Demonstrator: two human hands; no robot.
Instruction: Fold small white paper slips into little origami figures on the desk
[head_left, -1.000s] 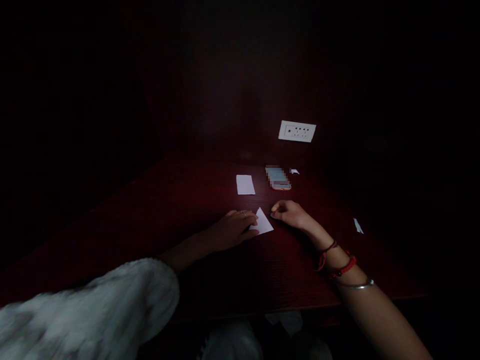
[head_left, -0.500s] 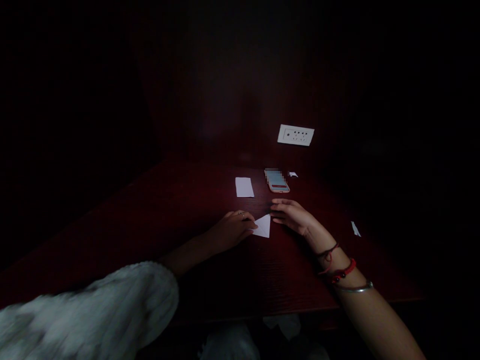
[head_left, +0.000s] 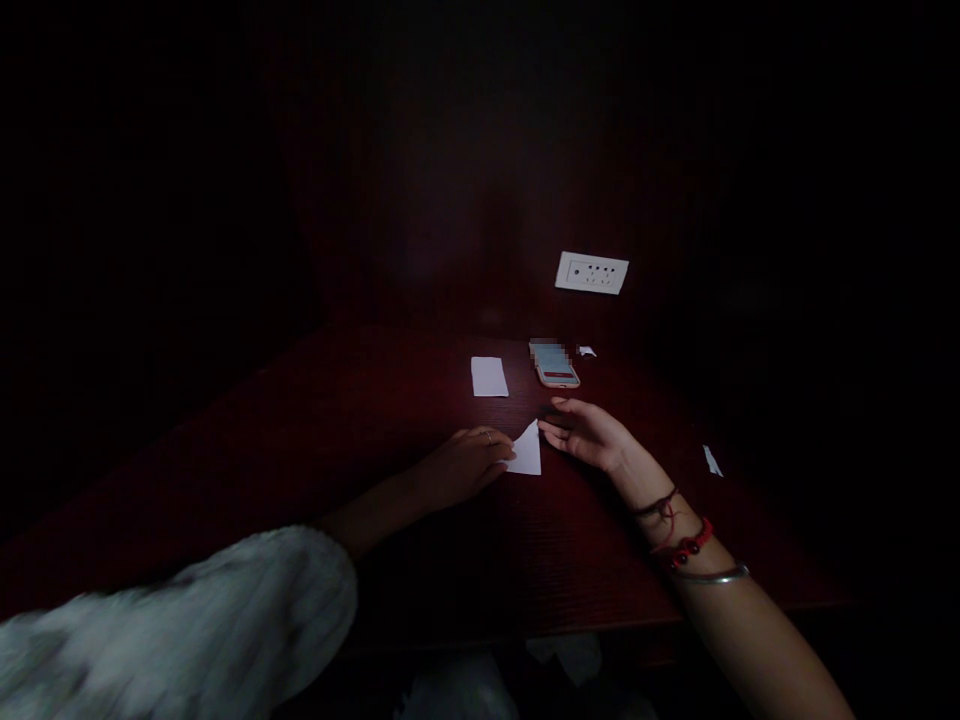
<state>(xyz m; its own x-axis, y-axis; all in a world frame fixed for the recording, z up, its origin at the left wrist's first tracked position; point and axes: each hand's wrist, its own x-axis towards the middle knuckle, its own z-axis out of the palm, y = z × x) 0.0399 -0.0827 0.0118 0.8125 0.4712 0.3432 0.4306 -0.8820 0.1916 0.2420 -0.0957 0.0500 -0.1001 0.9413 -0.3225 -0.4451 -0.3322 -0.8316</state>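
Folded paper point(head_left: 528, 457) sits back from the desk point(head_left: 585, 585)'s front edge, left hand point(head_left: 461, 468) fingers clamped on its left side, probably so it won't slide. Right hand point(head_left: 596, 437) fingers are loosely apart beside it. White sheet point(head_left: 490, 377) and phone point(head_left: 556, 366) lie nearer the back edge, seemingly outta the way.

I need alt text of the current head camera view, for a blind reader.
A left hand rests on a small white paper on a dark red table; the open right hand is beside the paper's right edge. Farther back lie a white sheet, a phone and a scrap; a socket panel is on the wall.
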